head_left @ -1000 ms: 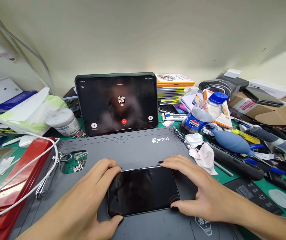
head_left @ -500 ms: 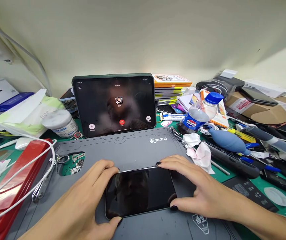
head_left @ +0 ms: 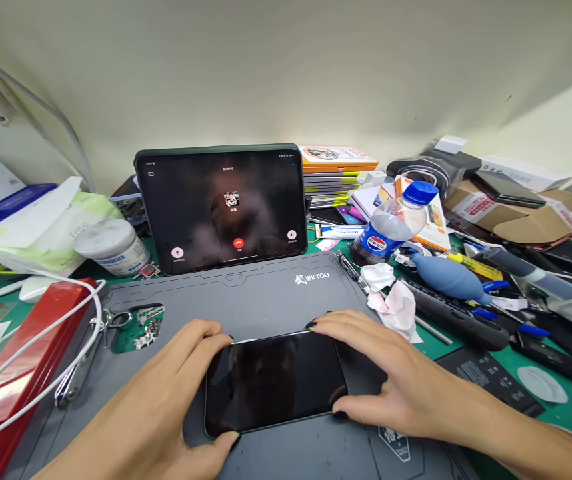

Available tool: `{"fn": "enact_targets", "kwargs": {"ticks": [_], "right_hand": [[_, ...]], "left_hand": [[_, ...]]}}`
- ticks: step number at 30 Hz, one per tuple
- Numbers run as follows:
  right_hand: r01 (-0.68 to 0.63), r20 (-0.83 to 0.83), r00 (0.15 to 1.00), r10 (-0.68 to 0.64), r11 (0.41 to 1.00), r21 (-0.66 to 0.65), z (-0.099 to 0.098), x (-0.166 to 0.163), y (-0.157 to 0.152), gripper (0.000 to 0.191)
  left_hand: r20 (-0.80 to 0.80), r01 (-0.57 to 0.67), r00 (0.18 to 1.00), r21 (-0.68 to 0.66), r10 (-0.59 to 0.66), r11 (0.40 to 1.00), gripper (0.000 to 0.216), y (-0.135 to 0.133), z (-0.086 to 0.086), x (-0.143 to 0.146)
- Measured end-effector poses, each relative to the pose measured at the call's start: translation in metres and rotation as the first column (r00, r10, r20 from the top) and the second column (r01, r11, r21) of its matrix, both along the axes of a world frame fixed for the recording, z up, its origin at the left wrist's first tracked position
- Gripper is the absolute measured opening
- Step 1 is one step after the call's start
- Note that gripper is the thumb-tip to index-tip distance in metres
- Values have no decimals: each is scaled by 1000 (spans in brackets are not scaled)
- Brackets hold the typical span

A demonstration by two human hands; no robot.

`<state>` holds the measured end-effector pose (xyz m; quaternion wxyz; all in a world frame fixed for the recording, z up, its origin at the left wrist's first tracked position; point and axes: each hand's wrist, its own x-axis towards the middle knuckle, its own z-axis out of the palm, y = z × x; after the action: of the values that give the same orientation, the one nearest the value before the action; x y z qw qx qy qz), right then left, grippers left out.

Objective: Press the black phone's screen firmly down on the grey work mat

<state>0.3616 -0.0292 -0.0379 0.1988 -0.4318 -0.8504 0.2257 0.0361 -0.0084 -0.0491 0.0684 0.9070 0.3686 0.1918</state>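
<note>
Grey mat [head_left: 236, 300] under a black phone [head_left: 276, 381], its ends in the grip of left hand [head_left: 173, 387] and right hand [head_left: 391, 377].

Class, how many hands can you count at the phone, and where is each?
2: the left hand at the left end of the phone, the right hand at its right end. No other hand shows.

Left-hand grip [head_left: 166, 383]: fingers [head_left: 211, 345] bent, thumb [head_left: 217, 450] spread nearer the body. Right-hand grip [head_left: 396, 373] likewise, in a wide C. Bare forearms [head_left: 506, 427] slant in from lower left and right.
</note>
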Motion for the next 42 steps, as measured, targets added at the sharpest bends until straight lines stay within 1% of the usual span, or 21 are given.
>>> {"fn": "enact_targets", "kwargs": {"ticks": [3, 8, 12, 16, 19, 25, 33, 42], "right_hand": [[-3, 2, 1000, 3, 1000, 7, -1, 0, 1, 68], [-5, 5, 1000, 5, 1000, 1, -1, 0, 1, 69], [-6, 7, 1000, 6, 1000, -5, -1, 1, 1, 69], [-21, 3, 1000, 21, 999, -30, 1, 1, 1, 68], [-20, -1, 1000, 20, 999, -24, 3, 0, 1, 71], [-38, -9, 999, 38, 999, 11, 1, 1, -1, 69], [-27, -7, 1000, 26, 999, -19, -2, 3, -3, 66], [-4, 4, 1000, 4, 1000, -25, -4, 5, -5, 70]], "left_hand": [[-26, 25, 999, -47, -26, 999, 54, 1, -2, -3], [6, -23, 1000, -115, 24, 993, 54, 0, -7, -2], [29, -98, 994, -196, 106, 976, 57, -6, -9, 0], [55, -94, 992, -240, 110, 966, 57, -7, -9, 2], [56, -81, 994, -248, 98, 965, 57, -6, -9, 2], [51, -98, 992, -255, 114, 962, 56, -6, -11, 2], [36, -98, 993, -244, 110, 965, 56, -8, -12, 1], [48, -103, 992, -254, 119, 962, 55, -8, -11, 2]]}}
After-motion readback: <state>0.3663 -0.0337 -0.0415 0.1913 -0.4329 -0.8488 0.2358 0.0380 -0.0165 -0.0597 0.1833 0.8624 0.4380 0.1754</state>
